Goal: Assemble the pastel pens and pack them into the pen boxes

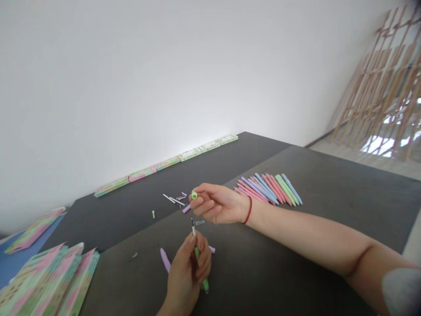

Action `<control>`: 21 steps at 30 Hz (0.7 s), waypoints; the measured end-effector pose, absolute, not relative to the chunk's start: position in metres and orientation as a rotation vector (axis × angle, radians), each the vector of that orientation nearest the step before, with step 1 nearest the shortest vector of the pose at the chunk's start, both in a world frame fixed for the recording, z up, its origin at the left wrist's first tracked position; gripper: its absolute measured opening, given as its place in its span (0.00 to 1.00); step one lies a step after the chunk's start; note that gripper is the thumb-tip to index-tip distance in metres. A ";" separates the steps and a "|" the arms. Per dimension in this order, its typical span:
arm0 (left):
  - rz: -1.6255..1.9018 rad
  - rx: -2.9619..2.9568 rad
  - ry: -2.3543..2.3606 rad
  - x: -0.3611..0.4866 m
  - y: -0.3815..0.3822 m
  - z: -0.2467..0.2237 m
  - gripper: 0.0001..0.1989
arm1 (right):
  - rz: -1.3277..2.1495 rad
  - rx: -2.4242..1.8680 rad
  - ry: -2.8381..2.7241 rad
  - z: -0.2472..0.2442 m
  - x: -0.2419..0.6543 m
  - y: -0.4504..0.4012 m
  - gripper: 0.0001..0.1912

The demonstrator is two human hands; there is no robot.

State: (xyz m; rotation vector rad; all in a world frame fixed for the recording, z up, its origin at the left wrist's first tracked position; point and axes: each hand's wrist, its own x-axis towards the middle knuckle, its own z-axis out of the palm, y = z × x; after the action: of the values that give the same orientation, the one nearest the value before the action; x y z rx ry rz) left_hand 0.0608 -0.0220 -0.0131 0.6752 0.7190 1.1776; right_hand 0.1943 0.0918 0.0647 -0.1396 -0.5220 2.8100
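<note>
My left hand (190,267) is closed around a green pen barrel (205,284), its white and dark tip pointing up. Above it, my right hand (213,202) pinches a small green pen cap or sleeve (194,195), its round opening visible. The two pen parts are apart. Under and beside my left hand lies a purple pen part (165,260), partly hidden. Several white refills (169,199) and small clear pieces (199,222) lie near my right hand, along with a short purple piece (187,209). A tiny green piece (153,214) sits farther left.
A row of pink, purple, blue and green pens (272,188) lies to the right on the dark table (329,193). Flat printed boxes (190,154) line the wall side. Several printed packages (49,281) are stacked at the lower left. A wooden rack (384,87) stands beyond the table.
</note>
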 end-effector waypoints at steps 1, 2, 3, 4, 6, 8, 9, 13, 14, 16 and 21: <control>1.176 0.678 0.722 0.061 -0.022 -0.013 0.14 | 2.789 -0.168 -0.556 0.065 0.194 0.091 0.13; 1.176 0.684 0.726 0.061 -0.022 -0.013 0.14 | 2.757 -0.210 -0.614 0.065 0.194 0.091 0.13; 1.178 0.690 0.730 0.061 -0.022 -0.013 0.14 | 2.710 -0.269 -0.711 0.063 0.194 0.090 0.14; 1.182 0.698 0.736 0.061 -0.022 -0.013 0.14 | 2.632 -0.346 -0.855 0.061 0.194 0.090 0.14; 1.203 0.707 0.751 0.061 -0.020 -0.015 0.15 | 2.304 -0.569 -1.272 0.052 0.193 0.091 0.13; 1.243 0.715 0.769 0.060 -0.019 -0.017 0.15 | 1.756 -0.849 -1.783 0.040 0.191 0.096 0.10; 1.260 0.720 0.775 0.060 -0.018 -0.018 0.15 | 1.468 -0.969 -2.006 0.034 0.190 0.101 0.08; 1.270 0.741 0.781 0.062 -0.018 -0.023 0.14 | 0.970 -1.162 -2.451 0.016 0.172 0.135 0.10; 1.264 0.744 0.780 0.062 -0.019 -0.024 0.14 | 0.910 -1.175 -2.492 0.014 0.164 0.144 0.10; 1.256 0.743 0.773 0.062 -0.019 -0.026 0.15 | 0.759 -1.193 -2.590 0.012 0.145 0.160 0.09; 1.265 0.723 0.766 0.061 -0.018 -0.027 0.15 | 0.512 -1.148 -2.846 0.010 0.104 0.175 0.10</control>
State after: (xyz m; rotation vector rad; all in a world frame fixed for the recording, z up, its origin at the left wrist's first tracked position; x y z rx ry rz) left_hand 0.0615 -0.0184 -0.0273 0.7225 0.7665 1.2653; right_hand 0.1039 0.1755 0.0097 -1.1484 -2.8461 0.5120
